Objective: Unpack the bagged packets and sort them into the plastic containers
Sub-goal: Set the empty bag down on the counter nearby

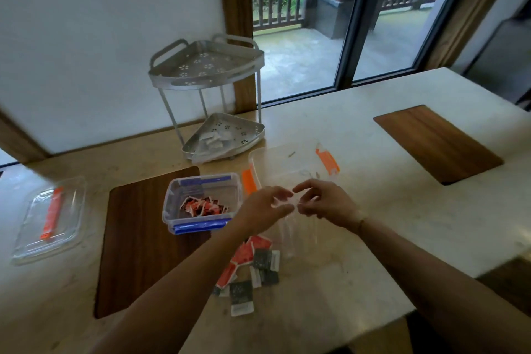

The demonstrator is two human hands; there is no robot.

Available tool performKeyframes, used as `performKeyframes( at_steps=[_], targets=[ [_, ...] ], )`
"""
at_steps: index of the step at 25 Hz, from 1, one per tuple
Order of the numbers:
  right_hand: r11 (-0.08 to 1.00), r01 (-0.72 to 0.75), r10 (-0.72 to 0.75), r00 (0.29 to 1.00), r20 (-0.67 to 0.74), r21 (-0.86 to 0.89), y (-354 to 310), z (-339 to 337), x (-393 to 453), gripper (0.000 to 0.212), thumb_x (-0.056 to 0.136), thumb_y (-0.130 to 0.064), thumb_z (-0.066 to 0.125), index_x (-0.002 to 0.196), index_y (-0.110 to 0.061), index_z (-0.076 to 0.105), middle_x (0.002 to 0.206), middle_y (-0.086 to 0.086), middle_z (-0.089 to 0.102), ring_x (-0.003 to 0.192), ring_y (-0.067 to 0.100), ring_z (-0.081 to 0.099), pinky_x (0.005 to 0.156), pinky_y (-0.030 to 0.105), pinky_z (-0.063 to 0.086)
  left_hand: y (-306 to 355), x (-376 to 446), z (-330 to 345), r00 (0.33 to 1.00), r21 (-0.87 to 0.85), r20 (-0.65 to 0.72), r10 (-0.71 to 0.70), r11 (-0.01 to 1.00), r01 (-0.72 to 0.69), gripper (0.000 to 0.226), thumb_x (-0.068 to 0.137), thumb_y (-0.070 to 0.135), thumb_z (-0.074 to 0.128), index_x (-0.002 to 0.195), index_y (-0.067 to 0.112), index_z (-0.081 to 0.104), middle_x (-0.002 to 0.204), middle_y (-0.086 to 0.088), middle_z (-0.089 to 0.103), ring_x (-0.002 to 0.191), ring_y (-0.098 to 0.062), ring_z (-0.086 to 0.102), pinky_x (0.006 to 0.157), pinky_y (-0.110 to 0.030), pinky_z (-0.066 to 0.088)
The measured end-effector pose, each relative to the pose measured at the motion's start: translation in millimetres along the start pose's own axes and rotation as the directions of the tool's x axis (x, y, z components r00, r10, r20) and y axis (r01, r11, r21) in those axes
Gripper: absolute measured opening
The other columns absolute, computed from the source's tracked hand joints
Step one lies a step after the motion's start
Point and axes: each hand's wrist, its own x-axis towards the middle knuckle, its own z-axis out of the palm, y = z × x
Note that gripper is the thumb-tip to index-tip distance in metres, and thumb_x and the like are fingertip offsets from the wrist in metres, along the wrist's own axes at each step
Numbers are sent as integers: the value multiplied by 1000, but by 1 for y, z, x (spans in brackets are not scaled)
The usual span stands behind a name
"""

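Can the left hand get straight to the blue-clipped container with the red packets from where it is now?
Probably yes. The left hand is just right of the blue-clipped container, whose top is open with nothing between them. But its fingers seem to pinch the clear bag together with the right hand.

A pale stone counter (pixel 359 135) is inlaid with dark wood panels. Loose packets (pixel 250 270) are scattered at 6 o'clock, a blue-clipped container (pixel 201 201) at 9, a metal rack (pixel 224 135) at 12.
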Motion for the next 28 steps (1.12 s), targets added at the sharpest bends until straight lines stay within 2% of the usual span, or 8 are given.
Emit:
performKeyframes(
  at_steps=[5,9,12,14,18,21,26,28],
  targets=[
    [1000,0,-1,1000,-21,-23,60,-73,-13,41,74,-8,77,110,-24,66,85,-7,68,68,1,63,62,15,48,49,54,65,1000,10,-11,-3,1000,4,15,89,29,65,98,18,70,93,2,69,83,-9,64,78,-28,53],
    [996,-83,83,996,-26,33,120,-130,-29,41,78,-18,77,116,-21,64,91,-3,64,75,4,61,58,11,45,93,97,116,999,-29,10,-31,999,31,3,86,24,68,86,21,69,80,5,65,74,-11,60,72,-28,49],
    [974,-211,212,977,-1,88,171,-166,-51,25,82,-25,74,106,-19,69,93,-4,67,81,4,61,56,7,44,119,125,154,997,-137,34,-70,988,74,13,84,18,69,74,26,64,69,5,67,65,-12,63,69,-30,52],
    [953,-285,286,958,6,104,205,-188,-69,14,85,-28,71,97,-21,72,91,-6,70,81,3,63,58,9,45,135,141,180,992,-216,58,-113,969,122,13,84,13,68,76,22,65,68,0,67,61,-12,62,65,-28,51],
    [895,-413,420,908,-5,170,258,-218,-101,10,88,-29,68,92,-21,72,87,-4,73,77,7,67,63,18,52,152,163,225,960,-275,161,-227,924,265,9,90,15,64,82,19,64,71,-1,65,60,-10,56,54,-21,41],
    [853,-468,486,873,-28,232,284,-225,-119,11,89,-27,66,93,-17,70,86,-2,74,77,11,70,64,22,52,156,177,254,933,-255,239,-267,910,326,13,91,15,63,79,20,62,76,-5,65,64,-14,56,56,-23,41],
    [804,-489,551,827,-114,339,315,-224,-136,9,87,-17,67,90,-9,68,78,5,74,68,14,69,58,21,52,157,190,293,930,-88,296,-219,963,255,8,90,18,65,83,20,63,78,2,66,67,-12,61,63,-22,46],
    [806,-497,563,811,-158,321,326,-221,-140,5,86,-16,70,85,-11,68,75,4,73,66,16,70,62,28,58,156,194,306,942,-15,283,-182,981,195,6,89,18,66,85,20,64,81,4,65,75,-13,60,68,-23,46]
  ],
)
